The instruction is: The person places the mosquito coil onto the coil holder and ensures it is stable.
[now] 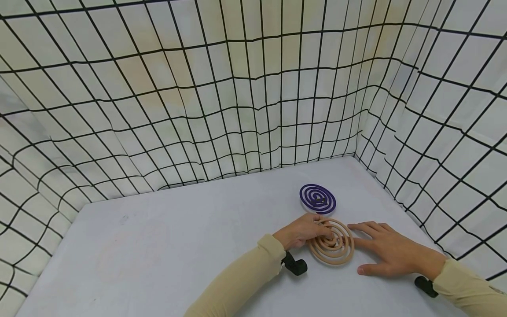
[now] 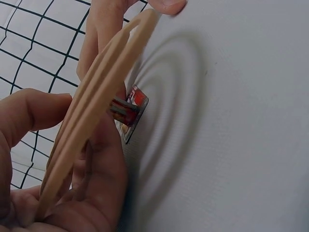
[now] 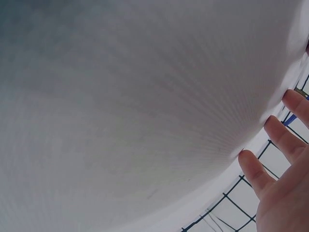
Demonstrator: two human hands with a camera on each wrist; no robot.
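My left hand (image 1: 308, 230) grips a tan mosquito coil (image 1: 332, 263), its thumb and fingers on either side of the spiral. In the left wrist view the coil (image 2: 91, 111) stands edge-on, tilted above the table and casting a ringed shadow. A small metal coil stand (image 2: 140, 97), printed red, shows between the coil's middle and the tabletop; whether it is attached I cannot tell. My right hand (image 1: 390, 253) is spread beside the coil's right edge, its fingertips close to or touching the rim. In the right wrist view its fingertips (image 3: 253, 166) rest at the table surface.
A dark purple mosquito coil (image 1: 317, 193) sits just behind the tan one, with something small and dark at its centre. The white tabletop (image 1: 178, 246) extends to the left. White walls with a black grid (image 1: 253, 88) enclose the back and sides.
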